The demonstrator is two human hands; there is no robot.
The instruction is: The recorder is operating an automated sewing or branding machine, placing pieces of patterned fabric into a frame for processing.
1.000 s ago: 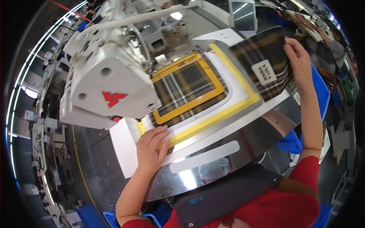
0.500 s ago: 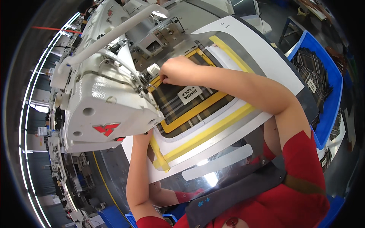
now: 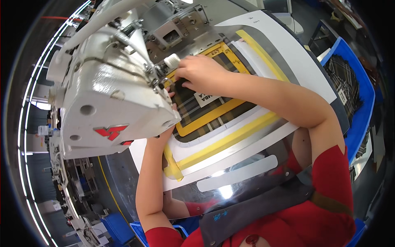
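Note:
A yellow rectangular frame [image 3: 214, 119] lies over dark plaid fabric [image 3: 187, 101], beside the white head of a sewing machine [image 3: 115, 99]. A white label [image 3: 204, 99] with dark print rests on the fabric, partly covered by my right hand [image 3: 202, 75]. That hand reaches over the frame near the needle area, its fingers bent, a little apart and touching the fabric. My left hand [image 3: 170, 93] is mostly hidden behind the machine head. A few of its fingers show, spread at the left edge of the fabric. I see nothing gripped in either hand.
Yellow tape strips [image 3: 230, 140] run along a white template sheet [image 3: 314, 78] around the frame. A white knob [image 3: 172, 61] stands close to my right fingers. To the right, a blue bin [image 3: 364, 103] holds plaid pieces [image 3: 343, 82]. A shiny metal plate [image 3: 247, 164] lies nearer me.
My right hand has loosened from its curled pose at the frame's edge and now covers part of the label. Left fingertips have come into sight beside the machine head. The view has shifted slightly.

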